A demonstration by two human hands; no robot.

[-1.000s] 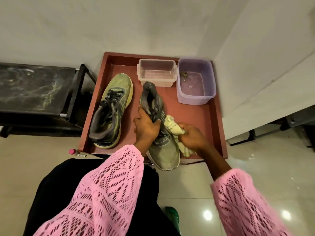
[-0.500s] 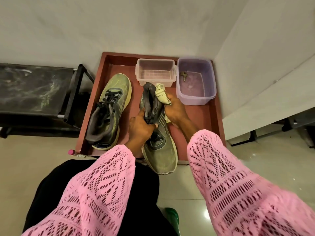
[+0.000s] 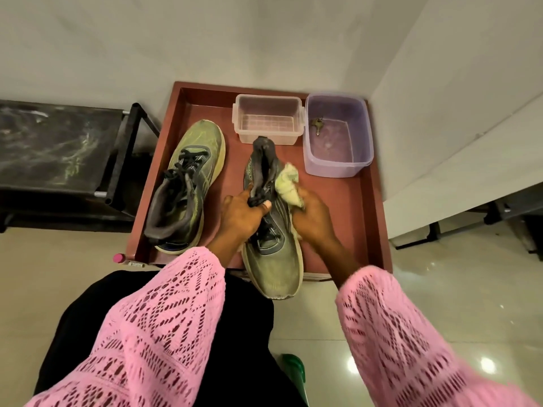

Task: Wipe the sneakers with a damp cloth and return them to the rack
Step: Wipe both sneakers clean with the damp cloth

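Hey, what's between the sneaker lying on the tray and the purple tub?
In the head view, the held sneaker and pale cloth lie between the resting sneaker and purple tub.

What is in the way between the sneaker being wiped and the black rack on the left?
The other olive-green sneaker lies between the held sneaker and the black metal rack, alongside the raised rim of the reddish-brown tray. Lifting over both should probably clear them.
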